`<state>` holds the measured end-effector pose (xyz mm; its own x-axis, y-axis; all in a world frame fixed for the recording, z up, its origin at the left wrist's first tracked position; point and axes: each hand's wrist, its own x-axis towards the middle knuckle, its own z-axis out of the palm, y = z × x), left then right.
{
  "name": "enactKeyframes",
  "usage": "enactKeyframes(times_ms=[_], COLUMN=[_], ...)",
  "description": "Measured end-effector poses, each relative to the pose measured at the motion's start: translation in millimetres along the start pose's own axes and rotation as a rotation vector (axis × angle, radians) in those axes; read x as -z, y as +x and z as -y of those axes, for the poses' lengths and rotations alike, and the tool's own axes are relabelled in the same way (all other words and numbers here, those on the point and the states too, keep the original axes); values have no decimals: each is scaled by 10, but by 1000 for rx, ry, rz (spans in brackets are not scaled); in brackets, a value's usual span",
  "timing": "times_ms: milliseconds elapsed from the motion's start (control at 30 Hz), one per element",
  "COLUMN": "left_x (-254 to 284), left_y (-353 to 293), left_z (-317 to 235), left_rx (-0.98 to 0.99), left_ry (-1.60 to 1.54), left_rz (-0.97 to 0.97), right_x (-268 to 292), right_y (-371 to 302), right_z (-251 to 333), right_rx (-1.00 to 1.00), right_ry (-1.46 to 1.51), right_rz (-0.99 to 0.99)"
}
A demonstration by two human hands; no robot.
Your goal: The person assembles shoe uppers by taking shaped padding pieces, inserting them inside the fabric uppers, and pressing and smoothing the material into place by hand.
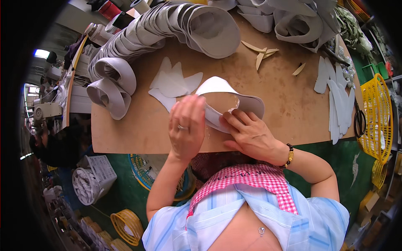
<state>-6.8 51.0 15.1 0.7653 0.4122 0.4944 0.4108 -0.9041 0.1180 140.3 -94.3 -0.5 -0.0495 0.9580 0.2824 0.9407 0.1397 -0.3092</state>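
A white looped piece (254, 103), which looks like a shoe upper, stands near the table's front edge. My right hand (253, 136) grips its near right rim, fingers bent over the edge and thumb below. My left hand (186, 125) is raised at its left side, with fingers stretched out, close together and slightly blurred. Whether the left hand touches the piece cannot be made out. Just beyond the left hand lie several flat white cut pieces (171, 81), overlapping on the brown tabletop (138, 136).
A long curved row of nested white uppers (167, 25) spans the back left, with two more (111, 88) at its end. Others (297, 27) are heaped at the back right. Tan slivers (260, 54), white strips (339, 100), black scissors (359, 119) and a yellow basket (375, 119) are further right.
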Motion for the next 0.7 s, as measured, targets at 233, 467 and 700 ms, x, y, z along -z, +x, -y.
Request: enactKeyframes(times_ms=[233, 467, 700], left_x=[86, 74, 139], left_y=[-182, 161, 72], left_z=[176, 459, -61], left_rx=[-521, -716, 514], left_ry=[187, -97, -1867], left_rz=[366, 285, 167], right_x=[10, 317, 902], right_y=[7, -244, -69], right_z=[3, -30, -71], right_rx=[39, 143, -183], right_ry=[-34, 24, 418], right_rz=[121, -45, -516])
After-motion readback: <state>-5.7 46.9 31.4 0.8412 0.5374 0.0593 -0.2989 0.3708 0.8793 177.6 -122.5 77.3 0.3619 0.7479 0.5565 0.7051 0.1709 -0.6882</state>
